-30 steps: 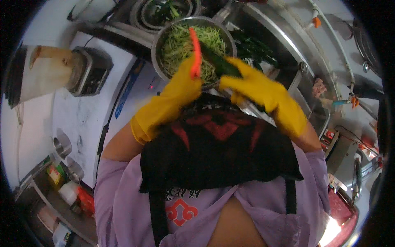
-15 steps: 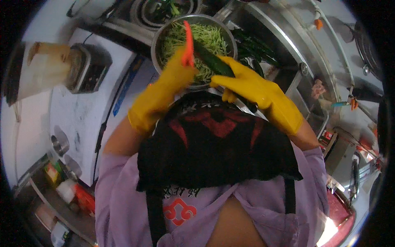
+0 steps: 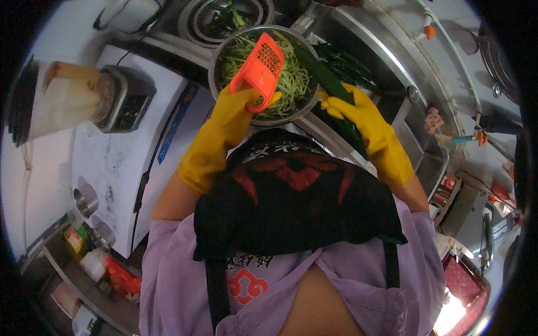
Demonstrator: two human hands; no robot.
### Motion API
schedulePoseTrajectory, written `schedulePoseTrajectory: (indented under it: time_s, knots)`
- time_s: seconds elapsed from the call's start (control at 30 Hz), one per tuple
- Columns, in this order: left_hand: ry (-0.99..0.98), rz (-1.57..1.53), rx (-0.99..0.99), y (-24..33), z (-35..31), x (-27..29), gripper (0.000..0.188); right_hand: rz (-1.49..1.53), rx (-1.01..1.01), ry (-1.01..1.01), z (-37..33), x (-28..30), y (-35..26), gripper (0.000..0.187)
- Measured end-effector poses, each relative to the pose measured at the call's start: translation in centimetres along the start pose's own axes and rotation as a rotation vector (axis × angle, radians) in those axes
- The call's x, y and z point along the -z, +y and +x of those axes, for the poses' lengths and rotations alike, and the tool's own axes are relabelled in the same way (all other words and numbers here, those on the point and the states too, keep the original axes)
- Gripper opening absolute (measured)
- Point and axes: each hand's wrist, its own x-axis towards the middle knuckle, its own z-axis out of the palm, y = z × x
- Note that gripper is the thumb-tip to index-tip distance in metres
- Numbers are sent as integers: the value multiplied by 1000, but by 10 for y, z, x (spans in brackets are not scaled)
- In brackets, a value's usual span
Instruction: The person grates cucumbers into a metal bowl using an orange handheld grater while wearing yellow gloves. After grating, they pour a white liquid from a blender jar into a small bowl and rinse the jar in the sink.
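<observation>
My left hand (image 3: 224, 126), in a yellow rubber glove, grips an orange-red grater (image 3: 270, 58) by its handle, with the perforated face turned up over the bowl. In my right hand (image 3: 367, 123), gloved in yellow too, is a long dark green cucumber (image 3: 323, 74). It slants from above the bowl's right side down past my fingers toward my apron. Pale green shreds (image 3: 297, 87) fill much of the steel bowl (image 3: 213, 75) beneath the grater. Grater and cucumber are apart.
Several more cucumbers (image 3: 353, 70) lie in the steel sink right of the bowl. Behind it, a round metal vessel (image 3: 188, 25) holds green pieces. A blender (image 3: 131, 103) stands on the white surface (image 3: 106, 162) at left.
The grater has turned from edge-on to show its holed face. My right hand and the cucumber have shifted right, away from it.
</observation>
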Motion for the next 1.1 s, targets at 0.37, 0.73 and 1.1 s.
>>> schedulePoseTrajectory:
  time_s: [0.37, 0.73, 1.1]
  knots:
    - [-10, 821, -330, -61, -5, 0, 36, -102, -109, -79, 19, -15, -10, 69]
    - [5, 1164, -648, -52, -12, 6, 24, -41, -117, -147, 10, -40, -25, 58]
    - [97, 835, -143, -35, 12, 30, 37, -159, -247, -297, -9, -64, -42, 60]
